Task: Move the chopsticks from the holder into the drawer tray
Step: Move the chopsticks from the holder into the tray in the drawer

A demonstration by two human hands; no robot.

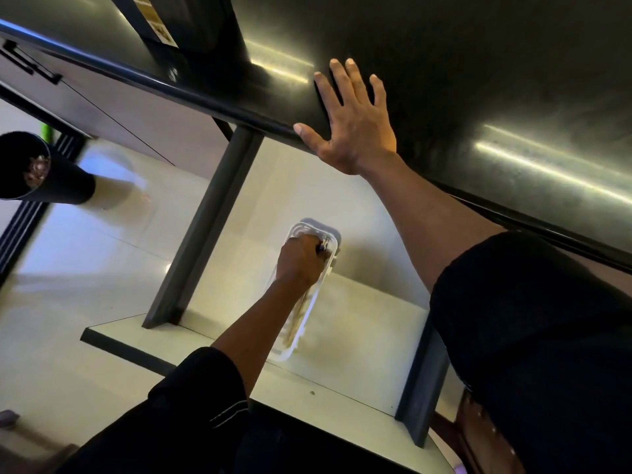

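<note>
A clear plastic tray [286, 354] lies inside the open pale drawer [362, 340]. My left hand [300, 261] is down in the tray, shut on the dark-tipped ends of a bundle of chopsticks [301, 311]. Their pale shafts run along the tray toward me, partly hidden by my wrist. My right hand [352, 126] rests flat with its fingers spread on the dark glossy countertop [496, 80] above the drawer, holding nothing. At the far left is a black cylindrical holder [58, 179], with something brownish showing inside its mouth.
Dark drawer sides [201, 234] frame the drawer left and right, and its front edge is close to my body. A cabinet door with a black handle [30, 63] is at the upper left. Pale floor [68, 285] lies below left.
</note>
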